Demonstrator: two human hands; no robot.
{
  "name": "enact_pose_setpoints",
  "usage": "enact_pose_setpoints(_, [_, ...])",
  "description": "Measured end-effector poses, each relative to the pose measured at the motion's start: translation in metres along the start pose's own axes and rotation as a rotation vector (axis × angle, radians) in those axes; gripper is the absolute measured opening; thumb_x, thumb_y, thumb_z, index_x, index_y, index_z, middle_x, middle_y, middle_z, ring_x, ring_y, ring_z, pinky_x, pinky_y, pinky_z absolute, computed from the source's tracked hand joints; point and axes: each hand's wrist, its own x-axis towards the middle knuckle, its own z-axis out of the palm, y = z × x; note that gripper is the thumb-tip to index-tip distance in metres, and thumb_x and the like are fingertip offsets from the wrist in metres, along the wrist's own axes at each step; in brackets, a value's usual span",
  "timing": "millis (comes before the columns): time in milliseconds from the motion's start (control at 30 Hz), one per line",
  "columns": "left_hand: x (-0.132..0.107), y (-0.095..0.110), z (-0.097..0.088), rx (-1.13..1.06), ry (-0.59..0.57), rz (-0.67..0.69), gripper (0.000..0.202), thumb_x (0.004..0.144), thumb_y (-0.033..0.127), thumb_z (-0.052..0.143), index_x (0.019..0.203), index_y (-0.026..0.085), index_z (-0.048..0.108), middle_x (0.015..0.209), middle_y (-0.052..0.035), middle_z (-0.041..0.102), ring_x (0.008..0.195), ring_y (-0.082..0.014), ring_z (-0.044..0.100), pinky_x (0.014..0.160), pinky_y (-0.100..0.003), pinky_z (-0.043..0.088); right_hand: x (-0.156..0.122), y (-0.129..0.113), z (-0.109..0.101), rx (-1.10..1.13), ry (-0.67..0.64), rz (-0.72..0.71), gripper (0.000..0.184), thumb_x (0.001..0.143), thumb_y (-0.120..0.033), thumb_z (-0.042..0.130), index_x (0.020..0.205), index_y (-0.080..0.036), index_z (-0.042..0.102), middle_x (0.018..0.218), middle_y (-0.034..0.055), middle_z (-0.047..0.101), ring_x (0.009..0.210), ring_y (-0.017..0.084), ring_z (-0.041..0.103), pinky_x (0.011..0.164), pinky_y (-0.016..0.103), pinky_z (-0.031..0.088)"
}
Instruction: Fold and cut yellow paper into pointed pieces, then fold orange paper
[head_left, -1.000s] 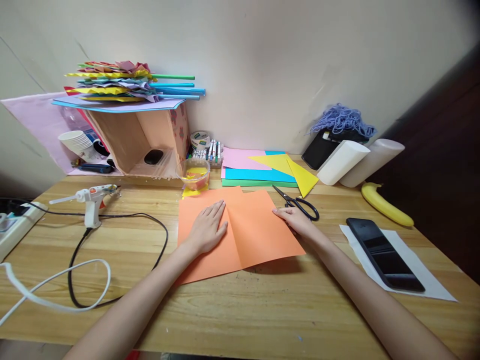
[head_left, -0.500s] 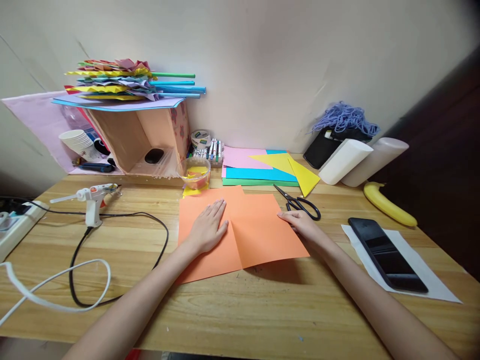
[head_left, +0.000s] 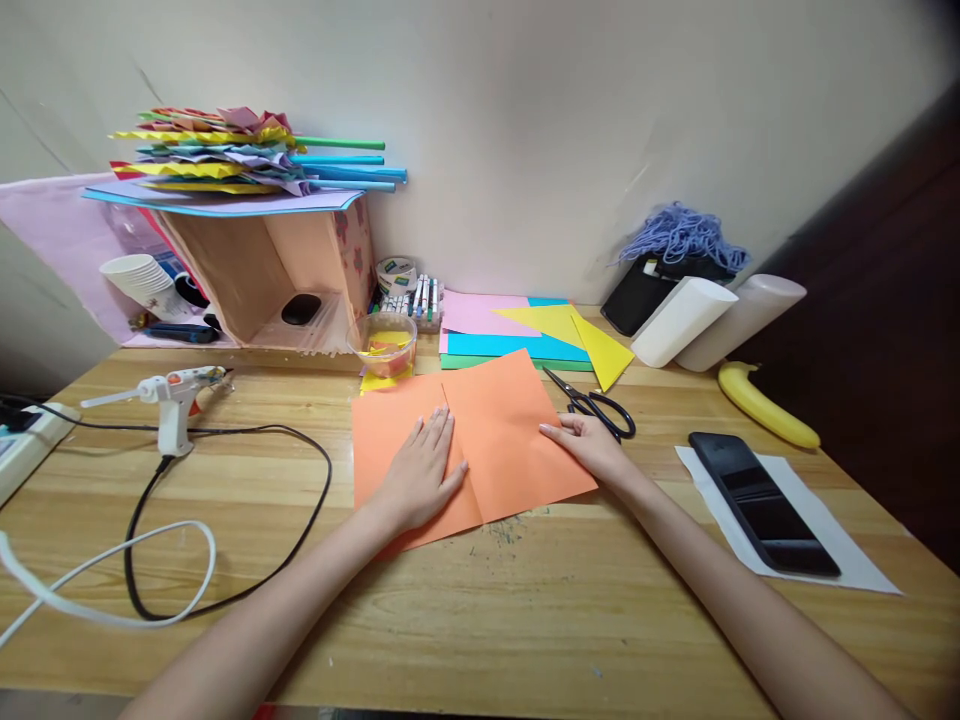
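Note:
Orange paper [head_left: 510, 430] lies on the table, with a line down its middle. At the top of that line the two halves stand slightly apart; whether they are cut all the way through I cannot tell. My left hand [head_left: 420, 475] rests flat on the left half, fingers stretched out and thumb apart. The right half's outer edge is pinched between the thumb and fingers of my right hand [head_left: 589, 448]. Black-handled scissors [head_left: 600, 408] lie just beyond my right hand, blades pointing away to the left.
A glue gun [head_left: 176, 405] with a looping cord is at left. Behind the paper are a plastic bowl [head_left: 384, 345], markers [head_left: 424, 298] and coloured sheets [head_left: 517, 348]. A phone [head_left: 761, 500], banana [head_left: 769, 405] and paper rolls [head_left: 684, 322] occupy the right side.
The right half of the orange paper has turned and come down flatter, its upper corner now farther back. My right hand moved slightly left with it. My left hand stays pressed on the paper.

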Motion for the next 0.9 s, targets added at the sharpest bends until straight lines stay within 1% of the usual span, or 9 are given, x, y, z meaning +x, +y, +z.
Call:
enact_pose_setpoints(67, [-0.001,0.001,0.004,0.015,-0.014,-0.013,0.063,0.088,0.043,0.025,0.138,0.005,0.018,0.145,-0.0153,0.014,0.134,-0.022,0.01,0.11,-0.041,0.014,0.001,0.001,-0.002,0.027,-0.041,0.012,0.037,0.069,-0.049,0.059,0.078,-0.014,0.063,0.074,0.0045,0.067,0.065,0.019,0.06,0.053,0.025,0.041])
enact_pose_setpoints(167, [0.0,0.001,0.007,0.036,-0.033,-0.031,0.06,0.089,0.038,0.024,0.138,0.004,0.018,0.146,-0.015,0.013,0.135,-0.0216,0.009,0.11,-0.04,0.013,0.003,0.002,-0.007,0.077,-0.12,0.045,0.038,0.067,-0.05,0.061,0.077,-0.013,0.063,0.074,0.0048,0.067,0.063,0.018,0.06,0.054,0.025,0.041])
enact_pose_setpoints(267, [0.001,0.001,0.007,0.039,-0.041,-0.038,0.057,0.089,0.033,0.023,0.137,0.003,0.019,0.146,-0.0148,0.014,0.134,-0.0211,0.009,0.11,-0.04,0.014,0.002,0.003,-0.012,0.129,-0.179,0.093,0.037,0.065,-0.049,0.064,0.073,-0.013,0.062,0.07,0.0041,0.065,0.062,0.017,0.059,0.055,0.025,0.041])
enact_pose_setpoints(367, [0.002,0.003,0.005,0.033,-0.043,-0.041,0.056,0.088,0.03,0.022,0.137,0.003,0.019,0.145,-0.0152,0.015,0.134,-0.0211,0.009,0.11,-0.039,0.014,-0.002,0.002,-0.017,0.143,-0.233,0.105,0.034,0.063,-0.047,0.065,0.068,-0.014,0.06,0.063,0.0014,0.062,0.058,0.015,0.056,0.054,0.025,0.039])
enact_pose_setpoints(500, [0.002,0.004,0.004,0.018,-0.04,-0.042,0.056,0.088,0.03,0.023,0.137,0.003,0.019,0.145,-0.0157,0.016,0.134,-0.0212,0.01,0.11,-0.04,0.014,-0.006,0.001,-0.025,0.054,-0.306,0.088,0.034,0.065,-0.048,0.063,0.067,-0.015,0.057,0.064,-0.0006,0.058,0.055,0.012,0.05,0.052,0.023,0.034])
enact_pose_setpoints(667, [0.001,0.003,0.005,0.0,-0.027,-0.039,0.056,0.088,0.03,0.023,0.137,0.004,0.02,0.145,-0.0157,0.017,0.134,-0.0214,0.011,0.109,-0.041,0.015,-0.008,-0.003,-0.032,-0.13,-0.398,0.043,0.035,0.062,-0.048,0.066,0.06,-0.016,0.052,0.052,-0.0049,0.044,0.047,0.008,0.039,0.046,0.022,0.029])
enact_pose_setpoints(733, [0.001,0.002,0.006,0.006,-0.023,-0.035,0.056,0.088,0.03,0.023,0.137,0.004,0.02,0.145,-0.0157,0.017,0.134,-0.0215,0.011,0.109,-0.041,0.015,-0.007,-0.002,-0.034,-0.133,-0.429,0.074,0.035,0.061,-0.048,0.067,0.059,-0.016,0.053,0.052,-0.0042,0.044,0.047,0.009,0.04,0.046,0.022,0.032])
enact_pose_setpoints(833, [0.001,0.001,0.008,0.008,-0.007,-0.029,0.055,0.088,0.029,0.024,0.137,0.004,0.02,0.145,-0.0153,0.017,0.134,-0.0214,0.011,0.109,-0.041,0.015,-0.007,0.0,-0.038,-0.123,-0.435,0.137,0.035,0.059,-0.047,0.068,0.058,-0.016,0.053,0.052,-0.0034,0.045,0.048,0.009,0.043,0.047,0.022,0.035])
enact_pose_setpoints(900, [0.001,0.001,0.009,0.006,0.004,-0.024,0.055,0.088,0.029,0.024,0.137,0.005,0.02,0.145,-0.0147,0.018,0.134,-0.0212,0.012,0.109,-0.041,0.016,-0.008,0.001,-0.042,-0.114,-0.459,0.143,0.033,0.059,-0.046,0.069,0.06,-0.015,0.054,0.053,-0.0028,0.047,0.049,0.009,0.043,0.048,0.022,0.036])
